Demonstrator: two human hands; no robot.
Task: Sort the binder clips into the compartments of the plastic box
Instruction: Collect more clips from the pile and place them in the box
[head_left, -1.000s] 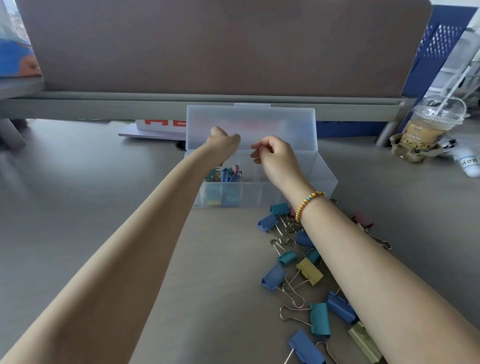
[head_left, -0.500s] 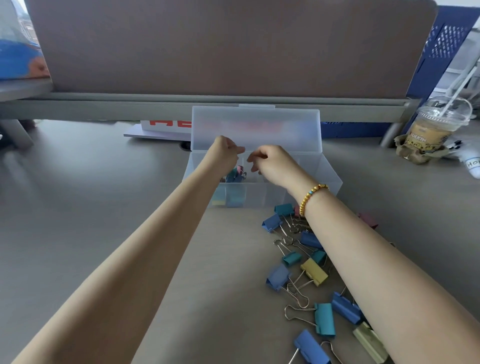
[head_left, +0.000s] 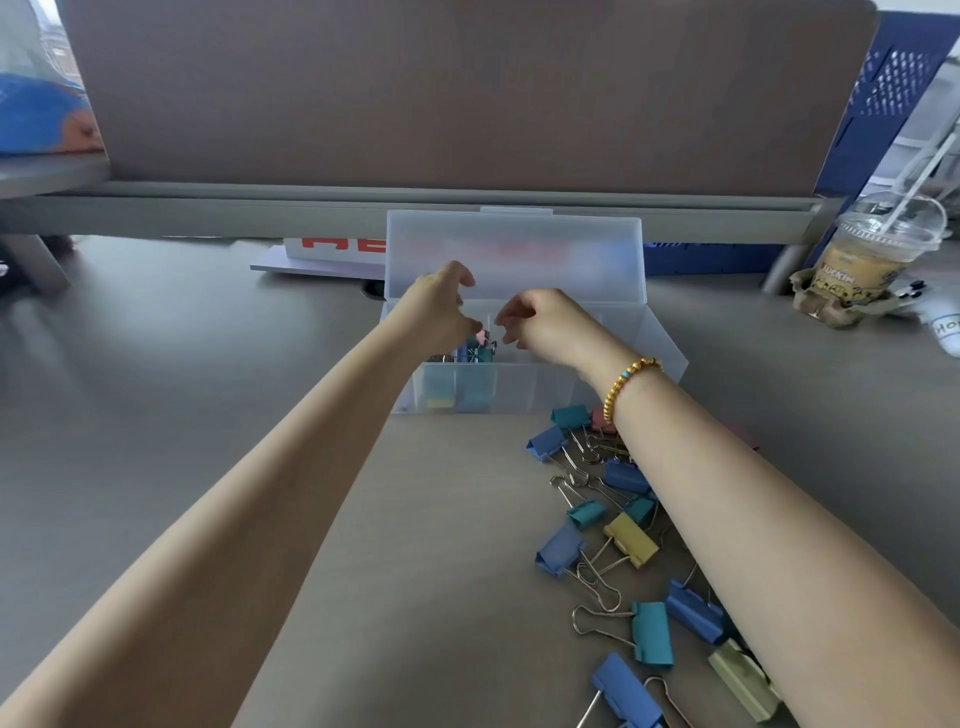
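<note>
Binder clips like these are light and stiff, painted steel bodies with springy wire handles, so they'll slide around on the desk (head_left: 156, 415) and the loops love to tangle. Best bet, I'd say, is pinching one by the folded body or hooking a single wire loop, not grabbing a bunch.

They're in blue, teal, yellow, pink and pale green. Most sit in a loose pile of clips (head_left: 613, 525) on the desk just in front of the plastic box (head_left: 519, 387), partly under the right forearm; a few are already in the box's left compartments.

Both hands hover over the open box: the left hand (head_left: 441, 312) and the right hand (head_left: 545, 325) have fingers loosely spread and seem to hold nothing, with a pink clip (head_left: 484, 338) right between them.
</note>
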